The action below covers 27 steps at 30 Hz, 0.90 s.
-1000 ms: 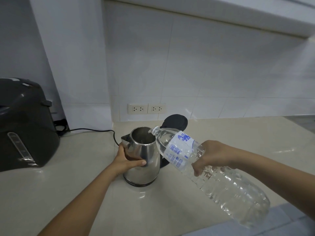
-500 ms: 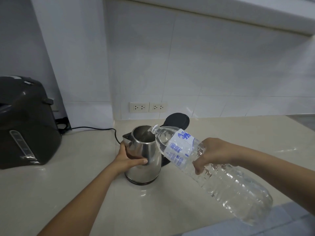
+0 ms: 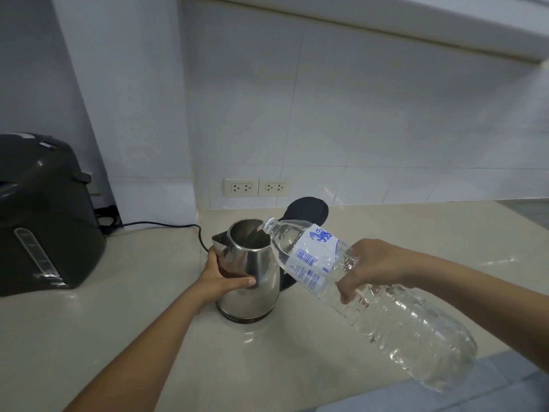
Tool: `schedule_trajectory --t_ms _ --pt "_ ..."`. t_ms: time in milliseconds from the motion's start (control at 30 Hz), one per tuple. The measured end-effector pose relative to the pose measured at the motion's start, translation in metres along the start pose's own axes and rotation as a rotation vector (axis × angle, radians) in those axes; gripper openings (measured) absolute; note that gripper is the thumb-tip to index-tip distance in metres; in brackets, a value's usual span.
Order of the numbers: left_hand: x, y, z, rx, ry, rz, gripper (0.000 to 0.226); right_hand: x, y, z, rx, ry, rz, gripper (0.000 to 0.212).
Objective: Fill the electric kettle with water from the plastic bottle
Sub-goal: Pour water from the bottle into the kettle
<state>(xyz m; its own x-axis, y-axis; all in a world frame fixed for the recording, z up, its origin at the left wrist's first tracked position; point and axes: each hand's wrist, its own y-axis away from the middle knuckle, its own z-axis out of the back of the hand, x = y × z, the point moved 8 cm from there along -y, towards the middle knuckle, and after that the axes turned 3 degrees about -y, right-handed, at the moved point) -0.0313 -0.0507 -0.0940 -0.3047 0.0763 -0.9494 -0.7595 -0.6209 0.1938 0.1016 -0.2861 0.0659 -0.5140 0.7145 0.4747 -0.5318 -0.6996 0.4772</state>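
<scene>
Hands unmoved, left (image 3: 221, 279) gripping kettle (image 3: 252, 272), right (image 3: 372, 267) grasping bottle (image 3: 371, 295), mouth nearer rim

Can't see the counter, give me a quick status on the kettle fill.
Left hand steadies steel kettle, lid open. Right hand tilts plastic bottle, mouth at rim. Nothing in the way.

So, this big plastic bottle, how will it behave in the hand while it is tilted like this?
The bottle is probably heavy at its raised bottom end, where the water sits. Its thin ribbed wall may dent under the right hand, which grips near the label. The left hand steadies the kettle, so a bump from the neck should not tip it.
</scene>
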Motion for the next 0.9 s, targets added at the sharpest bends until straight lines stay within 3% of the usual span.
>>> schedule_trajectory --t_ms 900 --pt "-0.0003 -0.0001 -0.0004 -0.005 -0.002 0.005 0.128 -0.0046 0.0001 0.0033 -0.018 0.014 -0.01 0.044"
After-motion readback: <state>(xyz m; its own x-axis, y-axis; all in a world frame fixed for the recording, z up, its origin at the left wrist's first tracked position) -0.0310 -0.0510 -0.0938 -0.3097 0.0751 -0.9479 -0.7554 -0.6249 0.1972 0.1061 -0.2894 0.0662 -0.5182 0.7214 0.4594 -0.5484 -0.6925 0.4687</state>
